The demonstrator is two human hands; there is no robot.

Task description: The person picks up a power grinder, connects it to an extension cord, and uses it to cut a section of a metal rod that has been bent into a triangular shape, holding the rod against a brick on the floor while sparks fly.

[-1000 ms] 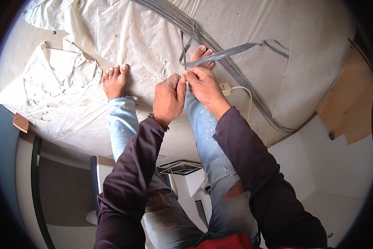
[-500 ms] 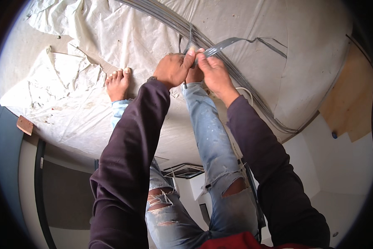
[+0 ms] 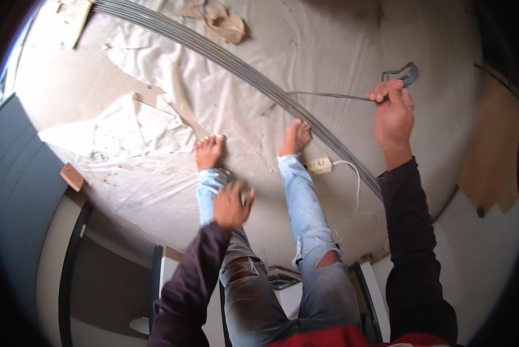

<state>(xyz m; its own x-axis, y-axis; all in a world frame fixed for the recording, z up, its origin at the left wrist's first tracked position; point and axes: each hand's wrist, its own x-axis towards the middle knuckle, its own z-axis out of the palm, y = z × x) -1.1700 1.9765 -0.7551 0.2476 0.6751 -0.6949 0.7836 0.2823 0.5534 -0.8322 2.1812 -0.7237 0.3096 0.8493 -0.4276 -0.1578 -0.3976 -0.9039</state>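
Note:
My right hand [image 3: 393,118] is closed on a grey strap [image 3: 334,95], out over the floor to the right. The strap stretches from the hand leftward to a bundle of long, thin grey rods [image 3: 222,56], and a loop of it bunches up beyond my fingers. Whether it passes round the bundle, I cannot tell. Above my left shin hovers my left hand [image 3: 230,207], slightly blurred, its thumb and fingers apart with nothing in them. My bare feet [image 3: 295,137] stand on the near side of the rods.
White sheeting [image 3: 135,124] lies crumpled on the floor. A power strip [image 3: 319,166] with a white cord sits beside my right foot. A reddish block [image 3: 72,177] is at the left, brown scraps [image 3: 229,28] lie beyond the rods, and a wooden board [image 3: 490,153] is at the right.
Both hands were together on the strap by the rods. The left has let go and drawn back toward my leg; the right has moved right, pulling the strap out. The view has shifted.

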